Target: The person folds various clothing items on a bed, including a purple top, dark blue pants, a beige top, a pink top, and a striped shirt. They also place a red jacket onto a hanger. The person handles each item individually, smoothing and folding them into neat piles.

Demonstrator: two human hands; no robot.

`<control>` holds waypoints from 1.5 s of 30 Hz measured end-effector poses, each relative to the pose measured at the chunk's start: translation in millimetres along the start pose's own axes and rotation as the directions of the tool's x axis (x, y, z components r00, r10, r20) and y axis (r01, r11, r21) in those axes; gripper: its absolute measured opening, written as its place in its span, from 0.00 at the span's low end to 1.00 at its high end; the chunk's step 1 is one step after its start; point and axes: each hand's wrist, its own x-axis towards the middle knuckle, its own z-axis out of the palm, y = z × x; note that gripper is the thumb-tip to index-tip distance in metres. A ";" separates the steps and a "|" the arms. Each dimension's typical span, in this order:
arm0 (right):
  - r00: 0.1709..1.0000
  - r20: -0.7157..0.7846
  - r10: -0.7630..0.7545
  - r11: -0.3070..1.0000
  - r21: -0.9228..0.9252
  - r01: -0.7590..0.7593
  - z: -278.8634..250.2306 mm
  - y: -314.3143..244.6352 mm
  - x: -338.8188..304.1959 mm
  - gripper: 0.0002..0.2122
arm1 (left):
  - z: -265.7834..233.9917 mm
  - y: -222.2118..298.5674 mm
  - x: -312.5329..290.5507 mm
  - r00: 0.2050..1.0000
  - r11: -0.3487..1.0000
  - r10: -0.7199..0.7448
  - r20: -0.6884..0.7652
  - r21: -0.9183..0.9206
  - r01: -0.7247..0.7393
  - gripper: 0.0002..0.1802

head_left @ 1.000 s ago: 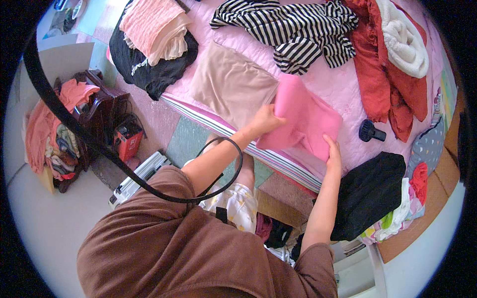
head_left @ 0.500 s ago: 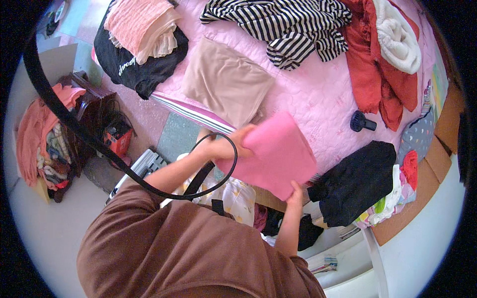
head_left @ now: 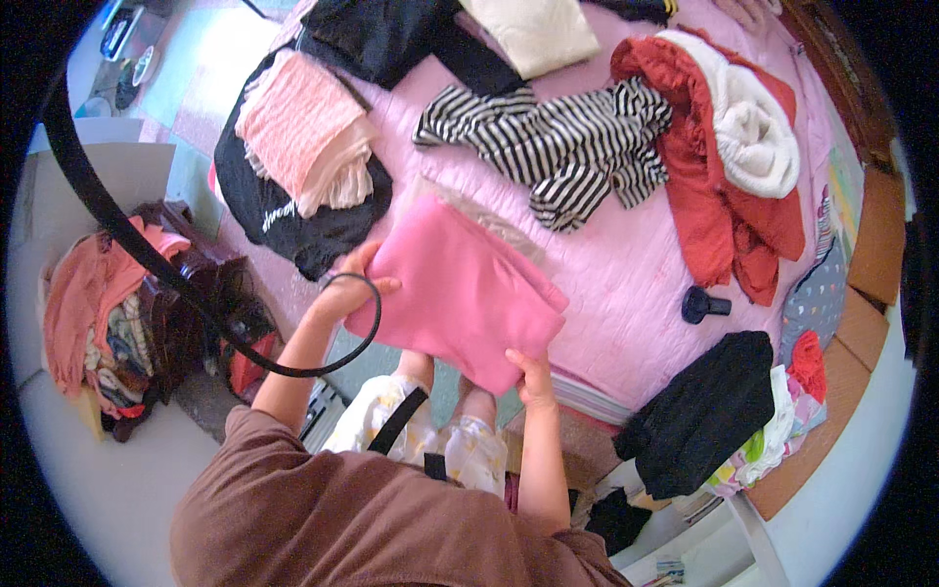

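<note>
A folded pink cloth (head_left: pixel 469 293) is stretched between my two hands above the near edge of the bed. My left hand (head_left: pixel 354 284) grips its left side, thumb on top. At its lower right corner, my right hand (head_left: pixel 533 377) pinches the edge. Beneath the pink cloth lies the folded beige cloth (head_left: pixel 504 233), with only a strip of its far side showing. Just beyond my left hand is a black garment (head_left: pixel 249 210) with a folded peach cloth (head_left: pixel 303 122) on top.
On the pink quilt (head_left: pixel 626 323) lie a black-and-white striped garment (head_left: pixel 558 147), red clothing (head_left: pixel 714 235) with a white fluffy piece (head_left: pixel 753 147), and a small dark fan-like object (head_left: pixel 704 305). Black clothing (head_left: pixel 704 411) sits at right. A clothes pile (head_left: pixel 108 313) stands at left.
Both hands have carried the pink cloth left and onto the beige cloth, now mostly covered. The view has shifted, bringing more of the bed's far side into sight.
</note>
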 end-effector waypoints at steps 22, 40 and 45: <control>0.885 0.239 -0.398 0.908 0.239 0.344 155.5 -216.9 63.2 0.24 | -53.8 -38.6 195.9 0.977 0.849 0.169 -0.130 -0.484 -0.211 0.27; 0.955 0.077 -0.286 0.945 0.186 0.268 163.6 -276.7 394.8 0.24 | 31.0 34.4 207.6 0.911 0.701 -0.402 -0.087 0.611 0.367 0.81; 0.952 0.143 -0.271 0.962 0.059 0.265 158.3 -271.9 390.8 0.19 | 44.5 19.3 238.2 0.876 0.597 -0.430 -0.221 0.658 0.459 0.81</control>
